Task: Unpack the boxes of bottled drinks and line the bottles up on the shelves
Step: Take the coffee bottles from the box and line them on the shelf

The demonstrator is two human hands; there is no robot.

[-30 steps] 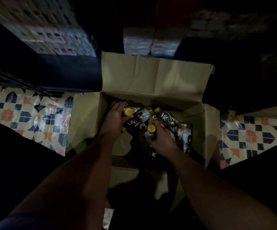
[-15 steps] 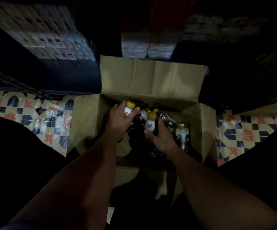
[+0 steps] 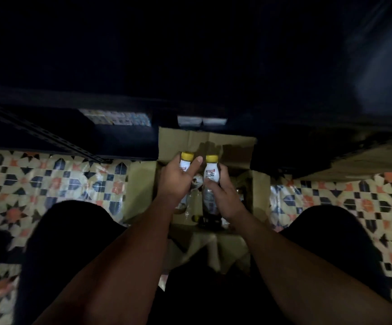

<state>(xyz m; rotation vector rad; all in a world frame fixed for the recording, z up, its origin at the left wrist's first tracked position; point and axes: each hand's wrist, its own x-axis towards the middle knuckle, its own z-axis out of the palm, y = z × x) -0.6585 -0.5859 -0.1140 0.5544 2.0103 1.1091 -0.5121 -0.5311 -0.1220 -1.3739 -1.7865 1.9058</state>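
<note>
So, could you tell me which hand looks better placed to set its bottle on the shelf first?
Hard to separate: the left hand and right hand each grip a yellow-capped bottle upright above the box. Marginally the left, whose bottle sits slightly higher, nearer the dark shelf.

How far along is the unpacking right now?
Done: the cardboard box is open. In hand: the left hand grips one yellow-capped bottle, the right hand another, both held above the box. Left: shelving these two; more bottles are dimly visible inside the box.
</note>
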